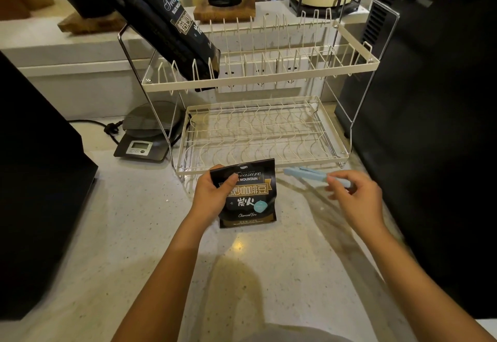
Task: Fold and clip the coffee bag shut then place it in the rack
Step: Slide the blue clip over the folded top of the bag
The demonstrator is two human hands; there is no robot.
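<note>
Speckled pale counter point(269, 274) under wire rack point(258, 137), digital scale point(145, 142) and upright folded coffee bag point(248, 201)

Single head-worn view, forward and down, close over counter point(255, 274) before wire rack point(261, 83).

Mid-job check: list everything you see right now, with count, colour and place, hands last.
coffee bag: 1, black with gold print, upright on the counter in front of the rack, top folded.
clip: 1, light blue, above the counter right of the bag.
second coffee bag: 1, black, leaning in the rack's upper tier, left end.
rack: 1, cream wire, two tiers, lower tier holding nothing.
scale: 1, dark grey, left of the rack.
counter: 1, pale speckled.
left hand: gripping the bag's left edge.
right hand: fingers pinching the clip's end.
</note>
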